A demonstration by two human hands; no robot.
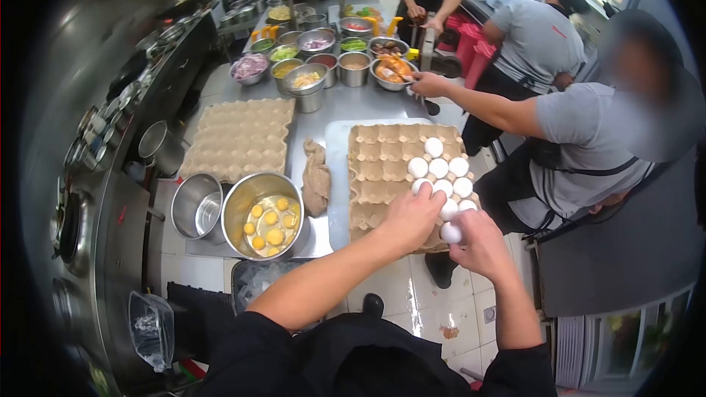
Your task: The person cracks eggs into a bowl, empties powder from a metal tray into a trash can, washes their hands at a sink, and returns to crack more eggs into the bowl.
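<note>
A cardboard egg tray (375, 148) lies on a white board at the right of the steel table, with several white eggs (433, 148) in its right part. My left hand (413, 215) reaches over the tray, its fingertips curled at an egg. Nearer the tray's front right corner, my right hand (482, 244) has its fingers round a white egg (451, 232). To the left, a steel pot (230, 209) holds several cracked eggs, yolks showing (274, 236). An empty steel pot (197, 207) stands beside it. A brown cloth (316, 176) lies between the pots and the board.
Behind the pots lies another egg tray (239, 136). Bowls of chopped food (316, 44) crowd the table's far part. At the right, a co-worker's hand (429, 84) touches a bowl of orange food (393, 72). A lined bin (261, 279) stands below the front edge.
</note>
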